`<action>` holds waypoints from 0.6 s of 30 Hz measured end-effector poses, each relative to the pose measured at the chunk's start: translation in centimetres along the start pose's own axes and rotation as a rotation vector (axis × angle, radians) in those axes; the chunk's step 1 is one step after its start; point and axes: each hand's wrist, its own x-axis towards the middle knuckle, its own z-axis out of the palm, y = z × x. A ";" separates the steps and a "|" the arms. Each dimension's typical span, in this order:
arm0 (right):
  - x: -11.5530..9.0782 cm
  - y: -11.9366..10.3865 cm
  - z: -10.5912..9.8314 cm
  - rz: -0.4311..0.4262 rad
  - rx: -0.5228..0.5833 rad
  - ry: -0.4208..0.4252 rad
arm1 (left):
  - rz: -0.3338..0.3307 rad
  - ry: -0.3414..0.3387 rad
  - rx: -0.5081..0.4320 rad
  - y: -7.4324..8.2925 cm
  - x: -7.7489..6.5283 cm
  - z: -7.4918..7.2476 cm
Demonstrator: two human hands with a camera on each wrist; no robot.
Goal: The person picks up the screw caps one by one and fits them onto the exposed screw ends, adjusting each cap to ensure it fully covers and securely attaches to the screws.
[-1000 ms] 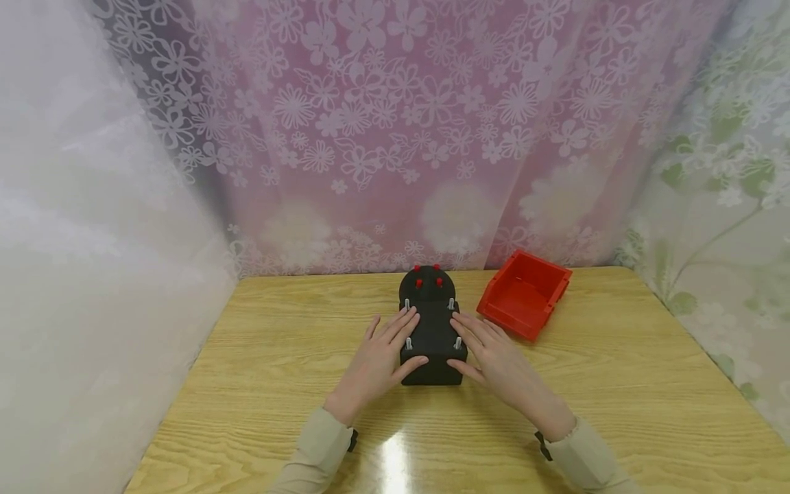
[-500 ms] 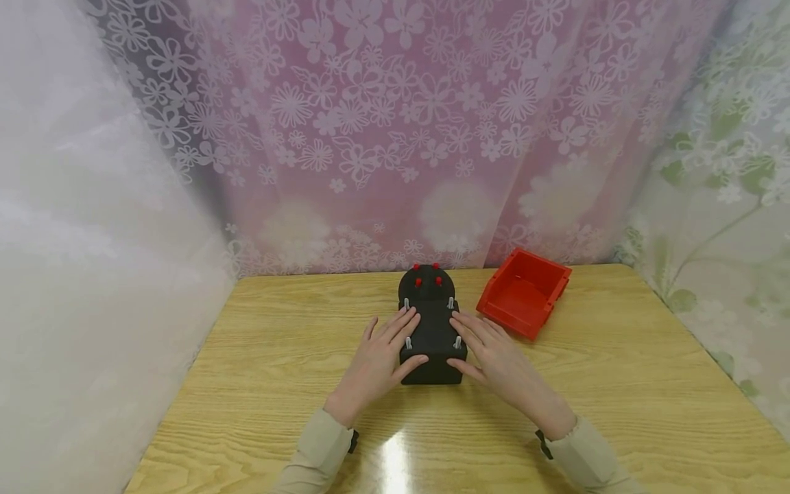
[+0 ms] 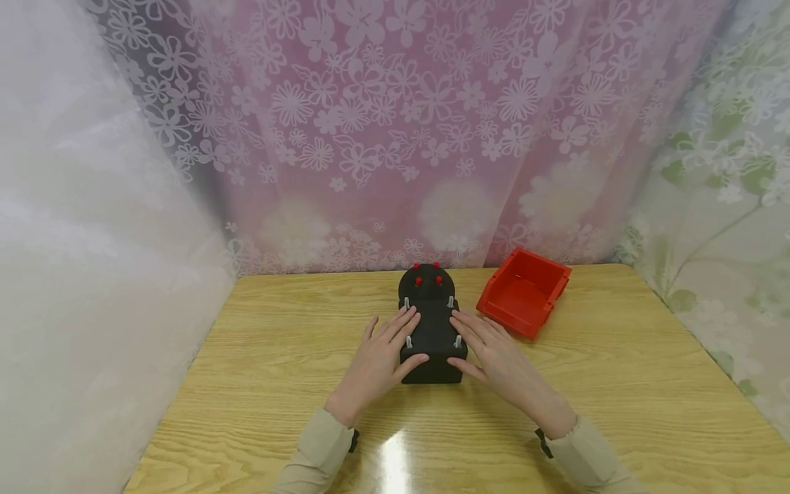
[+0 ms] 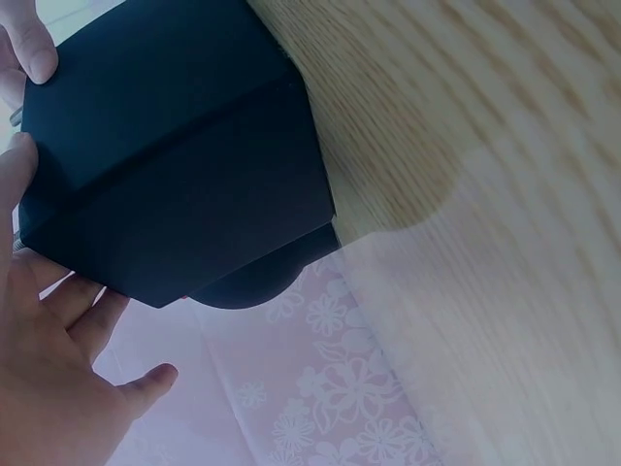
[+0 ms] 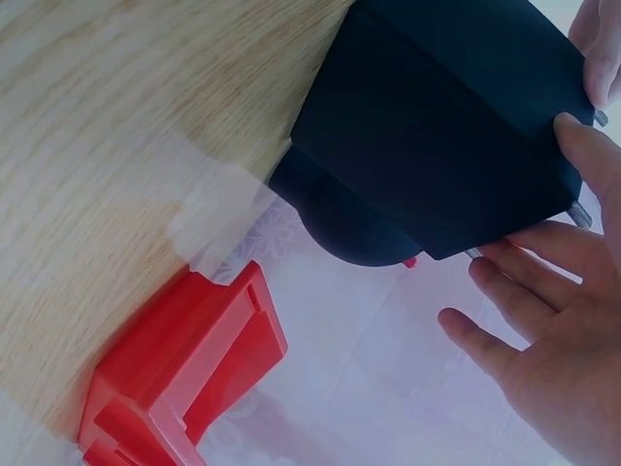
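On the table stands a black block (image 3: 433,367) with a metal threaded rod sticking up near each top corner, such as the front left rod (image 3: 409,342). My left hand (image 3: 373,360) rests on the left side of its top, fingers extended and thumb at the front edge. The right hand (image 3: 505,361) mirrors it on the right side. Behind the block is a round black piece (image 3: 426,291) with several red pegs (image 3: 439,280). In the left wrist view, the block's side (image 4: 223,184) shows plainly. The right wrist view shows the right fingers (image 5: 524,301) along the block's top edge.
A red open-fronted bin (image 3: 517,307) sits tilted behind the right hand, right of the block. The wooden table (image 3: 278,357) extends on both sides. A pink floral curtain (image 3: 370,171) hangs at the back edge, with pale sheets on the left and right.
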 end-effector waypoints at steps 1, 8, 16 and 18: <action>0.0 0.0 -0.1 0.003 0.002 -0.007 | -0.002 -0.001 -0.003 0.0 0.0 0.0; 0.1 1.0 -1.1 -0.017 0.037 -0.005 | -0.008 -0.003 -0.015 0.1 0.1 0.0; 0.8 4.5 -3.8 0.055 0.020 0.150 | -0.013 0.002 -0.034 0.2 0.0 0.0; 1.2 5.7 -4.6 0.111 0.001 0.142 | -0.009 0.005 -0.037 0.3 0.0 0.0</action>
